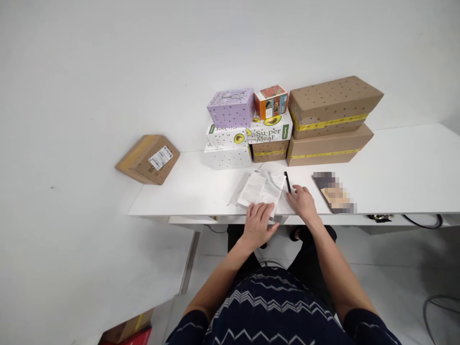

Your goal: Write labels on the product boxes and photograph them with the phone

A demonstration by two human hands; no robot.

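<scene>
A flat white package with printed text and a barcode lies near the table's front edge, seemingly in a clear wrapper. My left hand rests on its near edge, fingers stretched out and thumb apart. To the right of the package lies a thin black stick-like tool, perhaps a pen or a cutter; its kind is unclear. My right hand is at the tool's near end with fingers loosely apart. Whether a fingertip touches the tool cannot be made out.
Against the wall stand stacked boxes: a purple box, an orange box, white avocado boxes and large brown cartons. A tilted carton sits at the left end. A blurred dark flat item lies on the right.
</scene>
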